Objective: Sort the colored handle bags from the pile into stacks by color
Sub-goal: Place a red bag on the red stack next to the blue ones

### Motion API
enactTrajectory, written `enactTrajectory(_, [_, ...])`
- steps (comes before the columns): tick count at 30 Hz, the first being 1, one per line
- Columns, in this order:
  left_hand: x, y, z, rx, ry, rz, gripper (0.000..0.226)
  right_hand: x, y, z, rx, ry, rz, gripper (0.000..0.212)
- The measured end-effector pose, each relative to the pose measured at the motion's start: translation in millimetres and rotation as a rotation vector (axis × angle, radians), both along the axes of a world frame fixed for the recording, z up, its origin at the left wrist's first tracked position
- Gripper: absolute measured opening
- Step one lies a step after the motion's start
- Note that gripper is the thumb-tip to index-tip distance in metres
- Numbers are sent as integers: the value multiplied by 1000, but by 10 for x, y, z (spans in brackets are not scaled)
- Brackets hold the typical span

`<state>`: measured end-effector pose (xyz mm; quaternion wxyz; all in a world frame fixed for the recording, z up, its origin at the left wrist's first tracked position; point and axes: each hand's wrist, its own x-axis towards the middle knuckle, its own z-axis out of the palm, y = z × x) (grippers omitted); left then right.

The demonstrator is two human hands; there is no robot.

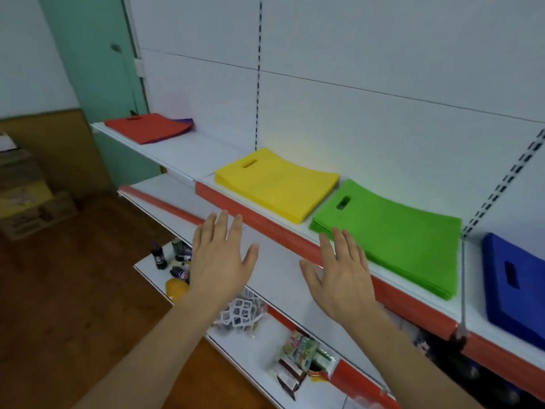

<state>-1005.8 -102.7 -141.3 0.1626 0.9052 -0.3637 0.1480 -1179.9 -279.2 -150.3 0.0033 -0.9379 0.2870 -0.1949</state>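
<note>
The top shelf [188, 156] carries the sorted bags in separate flat stacks along its length: a red stack [147, 127] at the far left end with a purple bag [185, 123] showing from beneath its back edge, then a stretch of bare white shelf, then a yellow stack [277, 184], a green stack [392, 237] just beside it, and a blue stack [514, 286] at the right, beyond a thin divider [463, 286]. Each stack lies with its cut-out handle toward the left. The green stack's front corner reaches close to the shelf's red front strip [283, 234], while the yellow one sits a little further back from the edge. Both hands hover in front of that strip, holding nothing: the left hand [219, 261] is spread with straight fingers over the lower shelf [280, 278], and the right hand [342, 276] is likewise flat and spread, its fingertips overlapping the near edge of the green stack in view; whether they touch it cannot be told. On the shelves below lie small goods: dark bottles [165, 256], an orange object [176, 287], a white lattice item [241, 312] in clear wrap, and snack packets [300, 355]. To the left are wooden floor [67, 290] and cardboard boxes [26, 196].
</note>
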Motion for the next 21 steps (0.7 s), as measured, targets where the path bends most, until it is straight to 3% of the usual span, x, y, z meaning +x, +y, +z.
enactTrajectory(13, [1772, 755, 47, 93, 11, 300, 75, 2480, 404, -89, 47, -48, 307, 80])
enactTrajectory(21, [2763, 1062, 101, 68, 22, 434, 72, 3736, 526, -63, 43, -5, 387, 81])
